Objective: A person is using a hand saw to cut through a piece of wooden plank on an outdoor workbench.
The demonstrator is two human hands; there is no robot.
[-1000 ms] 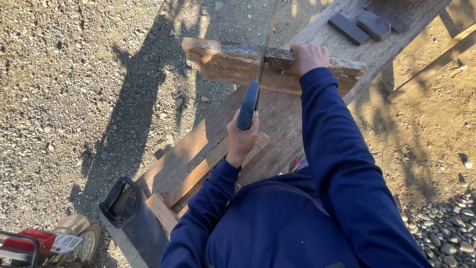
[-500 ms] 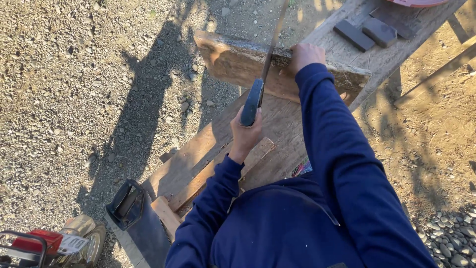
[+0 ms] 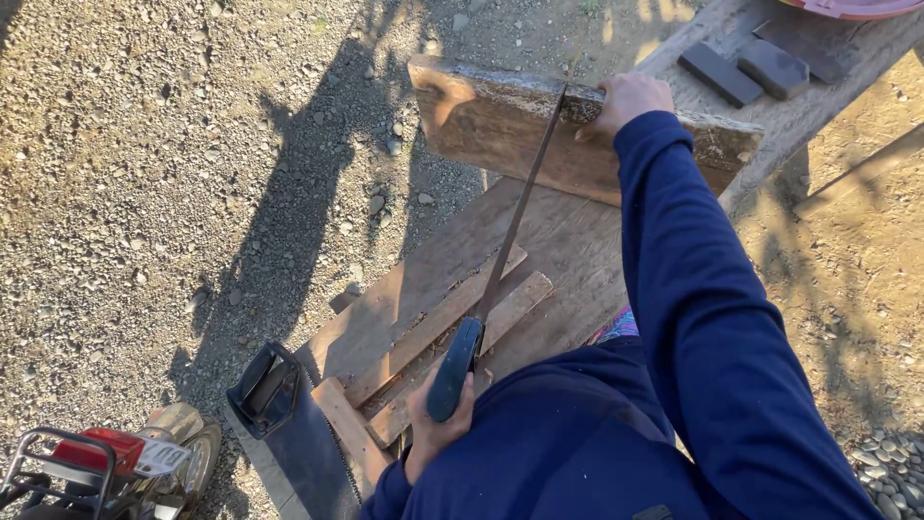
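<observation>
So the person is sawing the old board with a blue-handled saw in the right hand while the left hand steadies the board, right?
Not quite. The head view shows the hands swapped: the left hand grips the blue-handled saw, and the right hand steadies the old board.

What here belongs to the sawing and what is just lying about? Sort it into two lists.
In use:
- hand saw, handle gripped by left hand
- weathered plank, steadied by right hand
- wooden bench underneath

Lying about:
- second saw on the ground
- two dark blocks
- motorbike rear
- loose slats
</observation>
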